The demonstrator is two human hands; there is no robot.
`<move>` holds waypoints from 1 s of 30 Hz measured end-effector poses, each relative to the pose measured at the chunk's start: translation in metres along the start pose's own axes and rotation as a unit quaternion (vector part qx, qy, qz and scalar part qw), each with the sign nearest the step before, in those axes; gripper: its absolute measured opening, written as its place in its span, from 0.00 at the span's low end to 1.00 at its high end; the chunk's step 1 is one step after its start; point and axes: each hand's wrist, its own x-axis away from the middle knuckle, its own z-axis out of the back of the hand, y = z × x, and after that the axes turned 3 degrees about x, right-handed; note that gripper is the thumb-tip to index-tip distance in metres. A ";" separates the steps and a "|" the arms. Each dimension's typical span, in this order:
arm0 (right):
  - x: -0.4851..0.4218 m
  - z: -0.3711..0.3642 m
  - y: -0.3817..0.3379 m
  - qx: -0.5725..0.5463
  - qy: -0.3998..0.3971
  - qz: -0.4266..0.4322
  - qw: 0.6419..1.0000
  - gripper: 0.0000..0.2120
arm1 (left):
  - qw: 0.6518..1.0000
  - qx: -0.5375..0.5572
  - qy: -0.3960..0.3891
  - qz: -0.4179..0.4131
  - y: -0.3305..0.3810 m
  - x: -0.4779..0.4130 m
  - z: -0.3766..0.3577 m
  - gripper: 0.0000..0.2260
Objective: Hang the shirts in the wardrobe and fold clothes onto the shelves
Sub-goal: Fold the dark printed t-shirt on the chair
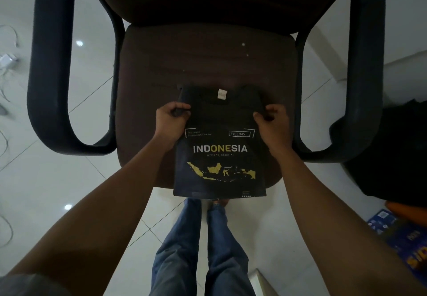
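Your left hand (172, 116) pinches the left edge of the black T-shirt (219, 168) with curled fingers and thumb closed on a fold of cloth. Your right hand (272, 120) pinches the opposite edge at the same height, but its fingertips are tucked into the fabric, so how much they hold is hidden. Just beyond your hands sits a white neck tag (221, 94), too blurred to read. Between and below your wrists the print reads "Est. 1945" in a box and "INDONESIA" with "ONE" in yellow, over a yellow island map. The boxed lines beside your left wrist and the small row under the big word are too fine to make out. The shirt lies narrowed on the brown chair seat (196, 60), its hem hanging over the front edge toward you and covering most of your feet above the jeans (196, 238). A dark armrest (49, 76) loops outside each hand, and the backrest is cut off at the top. Beyond the right armrest lies a dark heap (392, 152) you cannot identify, and nearer you a blue box (409, 247) with cut-off yellow letters. Far left, white cables (7, 64) trail off the tiled floor (57, 180).
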 end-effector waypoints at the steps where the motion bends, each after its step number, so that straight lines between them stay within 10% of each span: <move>1: -0.003 -0.002 -0.005 0.014 -0.008 0.021 1.000 0.17 | 1.000 0.003 -0.019 -0.004 0.002 -0.005 0.001 0.08; 9: -0.007 0.003 0.004 0.110 0.022 0.146 0.983 0.15 | 0.983 -0.125 -0.006 -0.135 -0.002 -0.012 0.002 0.19; 15: -0.008 -0.004 -0.001 0.059 -0.003 0.105 0.993 0.11 | 0.997 -0.061 -0.037 -0.044 -0.010 -0.020 0.000 0.15; 30: -0.021 -0.002 -0.002 0.144 -0.081 0.141 0.976 0.32 | 0.973 -0.199 -0.030 -0.111 -0.009 -0.010 0.010 0.22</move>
